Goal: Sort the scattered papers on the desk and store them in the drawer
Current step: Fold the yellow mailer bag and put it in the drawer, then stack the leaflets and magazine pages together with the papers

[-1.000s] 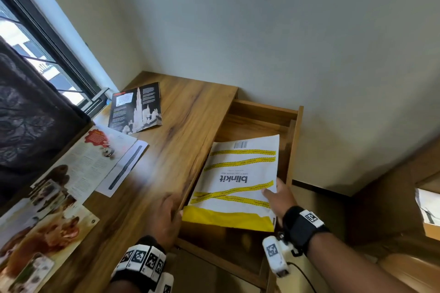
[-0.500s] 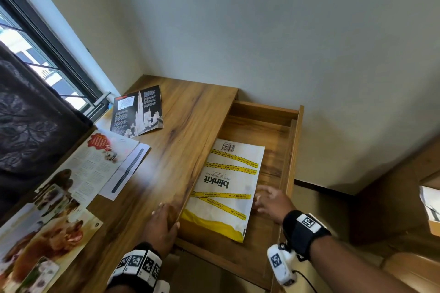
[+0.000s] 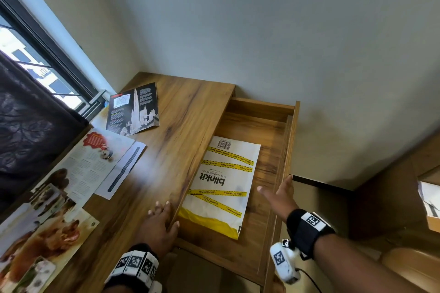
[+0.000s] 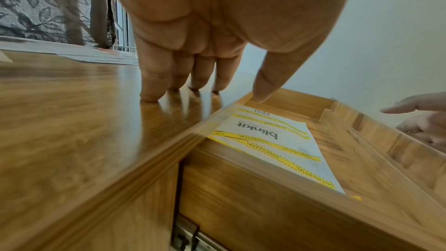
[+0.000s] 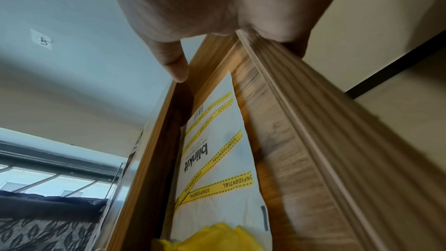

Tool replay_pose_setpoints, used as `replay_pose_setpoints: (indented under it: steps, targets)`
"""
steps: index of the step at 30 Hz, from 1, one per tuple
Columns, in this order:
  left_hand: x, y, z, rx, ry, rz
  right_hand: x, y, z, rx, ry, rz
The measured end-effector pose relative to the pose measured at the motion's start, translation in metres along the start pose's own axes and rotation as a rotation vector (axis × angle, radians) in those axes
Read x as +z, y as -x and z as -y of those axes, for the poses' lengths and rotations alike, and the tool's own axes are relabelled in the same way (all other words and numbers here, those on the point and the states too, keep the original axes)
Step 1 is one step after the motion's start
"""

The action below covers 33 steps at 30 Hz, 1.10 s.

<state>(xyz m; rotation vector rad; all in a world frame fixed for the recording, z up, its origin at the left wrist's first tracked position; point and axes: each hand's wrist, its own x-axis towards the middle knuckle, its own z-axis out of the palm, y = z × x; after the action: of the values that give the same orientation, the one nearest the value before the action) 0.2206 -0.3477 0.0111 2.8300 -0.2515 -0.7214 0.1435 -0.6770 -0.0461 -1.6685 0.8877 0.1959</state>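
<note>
The wooden drawer (image 3: 289, 140) stands pulled out from the right side of the desk (image 3: 166, 150). A white and yellow "blinkit" envelope (image 3: 226, 185) (image 4: 272, 140) (image 5: 217, 169) lies flat on the drawer's floor, with nothing touching it. My left hand (image 3: 162, 219) (image 4: 193, 83) rests on the desktop at the edge beside the drawer, fingers straight. My right hand (image 3: 277, 194) (image 5: 217, 7) sits over the top edge of the drawer's tall outer panel. Its thumb (image 5: 176, 64) is on the inside and its fingers are straight along the outside. It holds nothing.
Loose papers lie on the desk's left side: a black brochure (image 3: 133, 108), an open magazine page (image 3: 78, 169), a white sheet with a dark strip (image 3: 121, 171) and a page with dog photos (image 3: 45, 245). A dark curtain (image 3: 28, 126) hangs at left, and a cardboard box (image 3: 431, 197) stands at far right.
The right hand lowered the envelope into the drawer and let it go. It then moved right onto the drawer's outer panel. The left hand stayed on the desk edge.
</note>
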Motion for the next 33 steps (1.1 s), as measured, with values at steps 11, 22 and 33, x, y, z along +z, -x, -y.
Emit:
replay_pose_setpoints:
  steps: [11, 22, 33]
  targets:
    - [-0.002, 0.006, -0.004, -0.041, -0.013, 0.021, 0.054, -0.009, 0.041, -0.031, -0.107, 0.142]
    - [-0.003, 0.006, 0.004, -0.058, 0.075, -0.003, 0.104, -0.01, 0.073, 0.046, -0.195, 0.624]
    - [-0.002, 0.007, 0.02, 0.001, 0.179, -0.058, 0.132, -0.01, 0.081, 0.038, -0.199, 0.659]
